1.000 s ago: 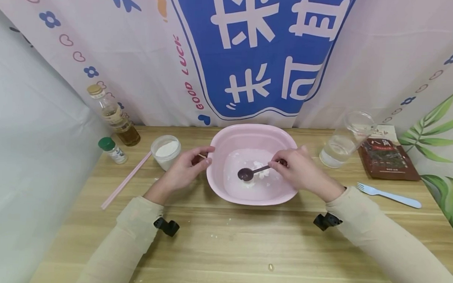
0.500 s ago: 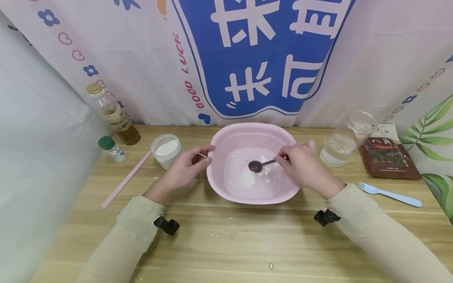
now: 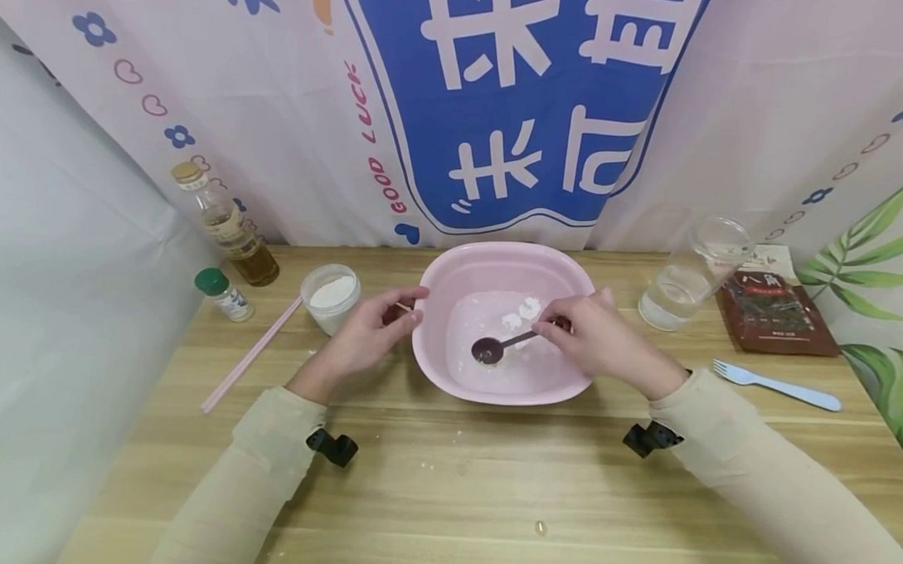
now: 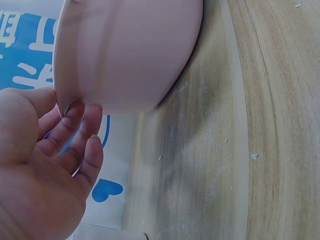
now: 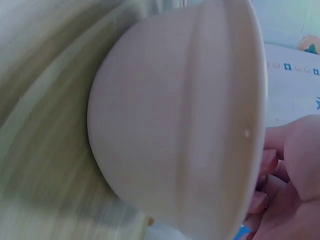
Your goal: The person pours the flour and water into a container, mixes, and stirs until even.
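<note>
A pink plastic basin [image 3: 503, 398] stands on the wooden table, holding cloudy liquid and white powder clumps [image 3: 521, 313]. My left hand [image 3: 367, 333] pinches the basin's left rim between thumb and fingers; in the left wrist view the fingers [image 4: 75, 117] meet at the rim's edge. Over the basin's right side, my right hand [image 3: 602, 341] grips the handle of a dark brown measuring spoon [image 3: 488, 350]. The spoon's bowl is down in the liquid, left of the clumps. In the right wrist view the basin wall [image 5: 165, 110] hides the spoon.
Left of the basin are a jar of white powder [image 3: 331, 298], pink chopsticks [image 3: 250, 358], a green-capped shaker [image 3: 227, 297] and an oil bottle [image 3: 232, 233]. At right are a clear cup of water [image 3: 675, 294], a brown spice packet [image 3: 775, 314] and a blue fork [image 3: 780, 386].
The spoon has swung back toward the upper right and then down to the lower left again. White clumps now show farther back in the basin. My left hand has stayed at the rim.
</note>
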Demonstrator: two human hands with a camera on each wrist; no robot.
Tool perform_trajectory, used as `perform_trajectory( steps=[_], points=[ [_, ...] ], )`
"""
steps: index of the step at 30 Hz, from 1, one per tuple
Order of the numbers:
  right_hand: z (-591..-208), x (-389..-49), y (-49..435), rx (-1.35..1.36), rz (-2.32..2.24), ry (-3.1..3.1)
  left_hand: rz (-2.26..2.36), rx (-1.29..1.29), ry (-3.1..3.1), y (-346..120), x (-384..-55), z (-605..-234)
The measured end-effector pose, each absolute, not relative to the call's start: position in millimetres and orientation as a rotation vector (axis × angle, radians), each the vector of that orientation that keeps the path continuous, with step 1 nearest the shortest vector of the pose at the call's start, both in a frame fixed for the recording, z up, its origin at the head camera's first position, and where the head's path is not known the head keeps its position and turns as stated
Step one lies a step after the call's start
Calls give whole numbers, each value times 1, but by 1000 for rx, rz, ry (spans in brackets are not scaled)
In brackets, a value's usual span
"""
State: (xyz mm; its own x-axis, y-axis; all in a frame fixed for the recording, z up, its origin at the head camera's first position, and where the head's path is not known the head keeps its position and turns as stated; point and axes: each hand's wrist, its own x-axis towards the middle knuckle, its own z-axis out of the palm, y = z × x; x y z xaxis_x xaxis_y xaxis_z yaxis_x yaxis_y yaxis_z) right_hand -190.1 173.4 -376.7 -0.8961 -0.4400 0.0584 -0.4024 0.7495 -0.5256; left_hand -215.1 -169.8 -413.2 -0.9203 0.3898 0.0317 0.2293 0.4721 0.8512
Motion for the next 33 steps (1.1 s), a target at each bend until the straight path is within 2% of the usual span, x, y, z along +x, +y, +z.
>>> perform_trajectory(
  steps=[4, 16, 27, 33],
  points=[
    [-380, -189, 170, -739, -803, 2883, 1437, 541, 2544, -170, -215, -413],
    [-379, -194, 184, -641, -630, 3101, 1447, 535, 2543, -170, -215, -412],
    [-374, -191, 185, -656, -847, 2902, 1445, 541, 2538, -170, -216, -413],
    [-379, -188, 180, -788, -819, 2854, 1448, 551, 2538, -170, -216, -413]
  ],
)
